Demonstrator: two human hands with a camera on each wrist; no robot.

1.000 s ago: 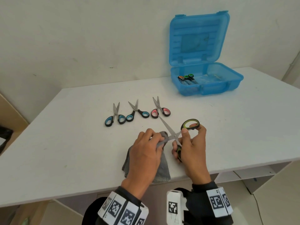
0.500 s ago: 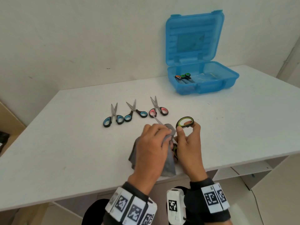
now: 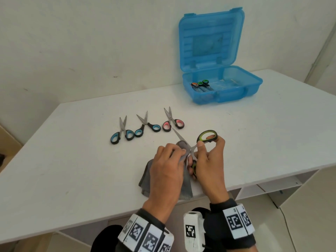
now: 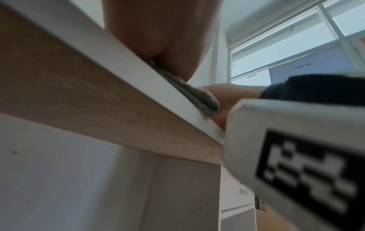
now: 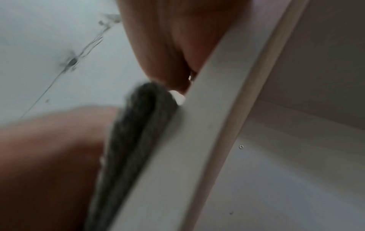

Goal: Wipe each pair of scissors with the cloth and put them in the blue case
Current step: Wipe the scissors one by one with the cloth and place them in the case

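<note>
While left hand [image 3: 168,167] fingers [image 3: 179,151] pinch grey cloth [image 3: 183,186] round one blade, right hand [image 3: 209,164] fingers [image 3: 201,144] grip green-handled scissors [image 3: 197,142], blades apart, near bench [image 3: 72,170] front edge. Three pairs mid-bench. Blue case [image 3: 221,88] open at back right corner.

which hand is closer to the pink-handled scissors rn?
Left, narrowly. Left hand sits just below the pink-handled scissors, gripping the cloth; right hand is below and further right.
</note>
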